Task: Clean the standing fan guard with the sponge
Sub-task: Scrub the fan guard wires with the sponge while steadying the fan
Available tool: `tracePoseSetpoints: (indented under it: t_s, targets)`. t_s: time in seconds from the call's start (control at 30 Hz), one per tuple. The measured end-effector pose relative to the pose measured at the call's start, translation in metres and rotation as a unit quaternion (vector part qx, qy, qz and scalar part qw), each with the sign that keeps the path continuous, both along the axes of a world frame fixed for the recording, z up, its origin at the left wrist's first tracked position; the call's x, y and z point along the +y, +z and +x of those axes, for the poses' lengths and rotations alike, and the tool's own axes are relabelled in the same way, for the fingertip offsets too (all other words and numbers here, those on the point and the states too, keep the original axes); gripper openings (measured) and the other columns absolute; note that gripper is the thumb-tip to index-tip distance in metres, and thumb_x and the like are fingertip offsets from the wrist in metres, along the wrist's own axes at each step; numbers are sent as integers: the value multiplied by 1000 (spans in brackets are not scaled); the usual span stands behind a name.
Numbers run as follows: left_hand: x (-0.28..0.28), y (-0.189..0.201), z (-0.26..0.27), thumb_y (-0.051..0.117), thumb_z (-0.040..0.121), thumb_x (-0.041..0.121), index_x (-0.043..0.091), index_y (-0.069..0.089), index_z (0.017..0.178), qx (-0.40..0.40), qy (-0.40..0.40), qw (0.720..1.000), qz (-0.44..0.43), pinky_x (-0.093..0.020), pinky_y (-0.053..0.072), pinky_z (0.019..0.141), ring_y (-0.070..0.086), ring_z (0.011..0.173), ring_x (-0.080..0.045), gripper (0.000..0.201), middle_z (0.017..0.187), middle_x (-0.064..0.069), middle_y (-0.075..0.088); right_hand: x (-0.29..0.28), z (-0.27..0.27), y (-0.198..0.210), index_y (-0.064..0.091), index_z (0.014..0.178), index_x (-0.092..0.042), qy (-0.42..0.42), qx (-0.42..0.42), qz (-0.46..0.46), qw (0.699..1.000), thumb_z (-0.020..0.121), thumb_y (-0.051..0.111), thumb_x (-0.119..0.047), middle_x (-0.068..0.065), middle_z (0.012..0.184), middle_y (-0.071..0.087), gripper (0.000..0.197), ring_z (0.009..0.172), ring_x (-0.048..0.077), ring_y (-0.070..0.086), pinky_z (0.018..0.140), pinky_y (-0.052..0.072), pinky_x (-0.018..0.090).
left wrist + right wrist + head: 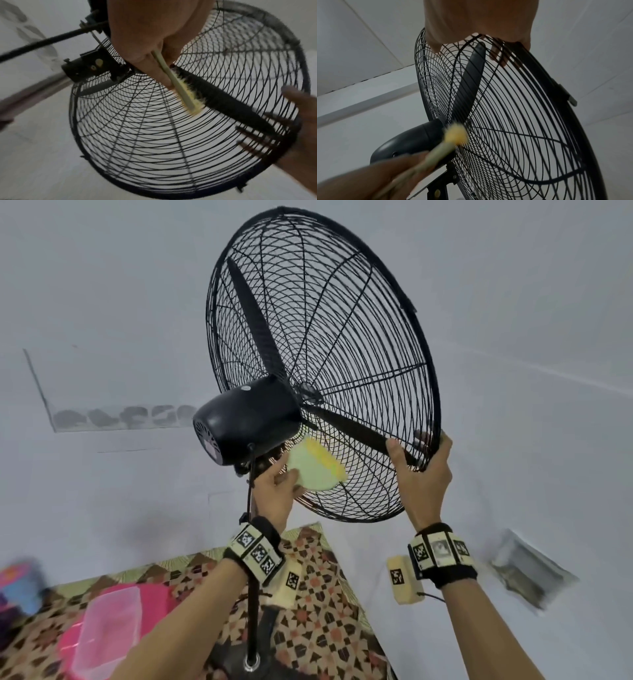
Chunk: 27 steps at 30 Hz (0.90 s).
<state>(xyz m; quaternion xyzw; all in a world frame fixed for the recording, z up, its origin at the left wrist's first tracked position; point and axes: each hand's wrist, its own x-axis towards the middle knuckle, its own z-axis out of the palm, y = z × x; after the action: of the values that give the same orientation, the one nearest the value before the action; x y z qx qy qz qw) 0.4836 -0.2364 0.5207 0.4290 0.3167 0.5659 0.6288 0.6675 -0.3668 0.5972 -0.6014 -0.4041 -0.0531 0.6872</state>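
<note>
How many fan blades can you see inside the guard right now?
2. One blade runs from the hub up toward the guard's top left; another blade runs down-right toward the right hand. The motor housing may hide a third.

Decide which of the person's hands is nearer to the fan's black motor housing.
Left. The left hand holds the sponge against the rear guard just below the motor housing. The right hand grips the guard's lower rim, far out from the housing.
</note>
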Motion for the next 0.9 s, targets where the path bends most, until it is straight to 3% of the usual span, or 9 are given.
tracePoseSetpoints:
  t_s: [0.13, 0.23, 0.4, 0.47, 0.63, 0.77, 0.9]
  targets:
    - [0, -1, -5, 64, 102, 5, 14, 56, 148, -6, 5, 1000, 4, -26, 62, 77, 74, 100, -21, 48, 122, -10, 71, -2, -4, -3, 44, 144, -25, -5, 3, 1, 1000, 79, 78, -66, -6, 131, 65, 84, 118, 10, 64, 104, 55, 43]
    - [-6, 1, -5, 63, 103, 5, 17, 55, 149, -19, 3, 1000, 24, -27, 62, 81, 75, 95, -19, 49, 120, -11, 73, -4, -7, -8, 43, 146, -23, -10, 2, 5, 1000, 80, 79, -63, -6, 132, 65, 85, 121, 9, 63, 105, 53, 41]
    - [3, 1, -6, 63, 101, 1, 10, 55, 149, 17, 4, 1000, 15, -25, 63, 73, 73, 93, -26, 49, 120, -25, 70, -6, -5, -3, 44, 145, -21, -7, 1, 5, 1000, 81, 77, -60, -7, 126, 66, 81, 111, -2, 63, 98, 52, 20]
    - [1, 7, -8, 62, 101, 1, 9, 58, 146, 2, 3, 1000, 16, -25, 63, 73, 73, 91, -24, 46, 119, -21, 72, -5, -5, -2, 45, 144, -21, -6, -5, 8, 1000, 82, 77, -58, -8, 124, 66, 79, 110, -2, 63, 95, 52, 16]
    - [-12, 18, -3, 61, 103, 2, 11, 50, 152, -19, -9, 1000, -8, -28, 63, 83, 71, 110, -28, 52, 118, -2, 69, -3, -6, -1, 45, 144, -21, -12, -12, 12, 1000, 85, 79, -54, -5, 126, 66, 76, 113, 5, 64, 99, 52, 20]
    - [-14, 11, -8, 62, 102, 1, 8, 51, 152, -1, -20, 999, -25, -27, 63, 79, 72, 103, -25, 52, 124, -6, 68, -8, -6, -1, 45, 144, -22, -12, -4, -1, 1000, 83, 78, -60, -7, 126, 67, 79, 114, 4, 64, 102, 54, 34]
    - [-22, 23, -10, 61, 103, 2, 11, 52, 151, -49, -13, 999, -15, -28, 63, 84, 72, 104, -24, 50, 114, 0, 72, -8, -11, -3, 45, 144, -22, -16, -10, 6, 1000, 84, 79, -58, -8, 127, 67, 78, 114, 3, 64, 101, 55, 32]
